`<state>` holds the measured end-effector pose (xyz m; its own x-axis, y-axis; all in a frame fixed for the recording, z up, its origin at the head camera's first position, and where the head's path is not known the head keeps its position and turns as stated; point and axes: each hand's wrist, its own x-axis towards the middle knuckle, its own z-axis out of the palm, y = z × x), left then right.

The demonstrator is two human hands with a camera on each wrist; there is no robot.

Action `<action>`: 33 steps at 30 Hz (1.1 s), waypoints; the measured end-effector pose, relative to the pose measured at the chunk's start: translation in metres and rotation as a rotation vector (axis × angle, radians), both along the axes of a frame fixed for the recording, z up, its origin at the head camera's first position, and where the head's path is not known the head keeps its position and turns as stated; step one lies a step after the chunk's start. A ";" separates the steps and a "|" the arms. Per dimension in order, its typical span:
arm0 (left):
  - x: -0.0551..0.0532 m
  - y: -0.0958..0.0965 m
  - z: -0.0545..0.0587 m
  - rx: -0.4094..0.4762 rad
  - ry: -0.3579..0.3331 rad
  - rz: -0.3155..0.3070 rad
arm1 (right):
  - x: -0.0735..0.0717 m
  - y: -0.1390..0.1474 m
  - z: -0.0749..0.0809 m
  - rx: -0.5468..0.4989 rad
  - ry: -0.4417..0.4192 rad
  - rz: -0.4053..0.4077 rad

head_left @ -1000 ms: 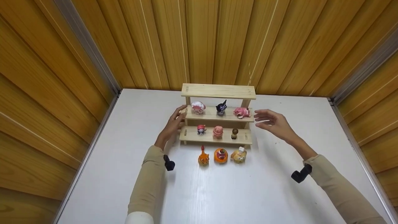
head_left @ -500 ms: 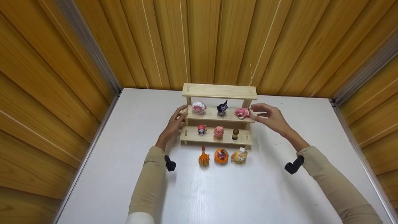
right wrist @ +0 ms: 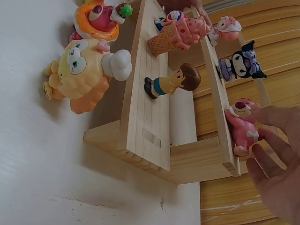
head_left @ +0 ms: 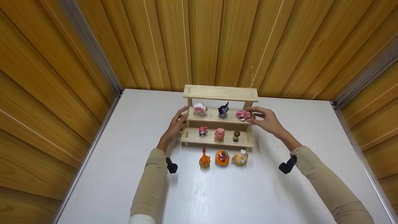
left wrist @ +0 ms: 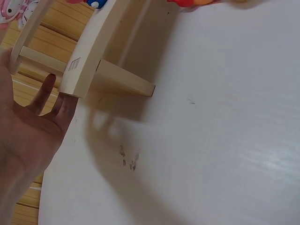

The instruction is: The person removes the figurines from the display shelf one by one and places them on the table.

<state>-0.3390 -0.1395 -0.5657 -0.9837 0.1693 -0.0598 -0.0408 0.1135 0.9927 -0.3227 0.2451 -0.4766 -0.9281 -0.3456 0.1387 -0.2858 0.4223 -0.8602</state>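
Observation:
A light wooden tiered display stand [head_left: 220, 93] holds small figurines. My left hand [head_left: 174, 127] holds the stand's left end, with fingers around the ends of the lower boards in the left wrist view. On the right of the middle board sits a pink bear figurine [right wrist: 244, 131]. My right hand [head_left: 268, 122] has thumb and fingers about this bear, pinching it where it sits. Beside it on that board are a black-hooded figurine [head_left: 223, 110] and a pink-and-white one [head_left: 200, 109].
The lowest board carries a red-capped figurine [head_left: 202, 131], a pink ice-cream figurine [head_left: 219, 134] and a brown-haired doll [head_left: 236, 136]. On the white table [head_left: 217, 196] in front stand an orange figurine [head_left: 204, 161], an orange ring-shaped one [head_left: 222, 158] and a cream-coloured one [head_left: 240, 158]. Wood-panelled walls enclose the table.
My right hand has moved left from beside the stand to the pink bear and closed its fingers about it. The left hand stays at the stand's left end.

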 end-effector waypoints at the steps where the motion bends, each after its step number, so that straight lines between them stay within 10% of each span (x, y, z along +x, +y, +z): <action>1: 0.000 0.000 0.000 -0.002 -0.007 0.003 | -0.003 0.001 -0.005 0.011 0.003 -0.003; 24: -0.002 -0.001 -0.003 0.017 -0.018 -0.003 | -0.026 0.002 -0.031 0.092 0.074 0.009; 33: -0.003 0.001 -0.006 0.018 -0.023 0.002 | -0.005 -0.002 -0.003 0.164 0.106 0.054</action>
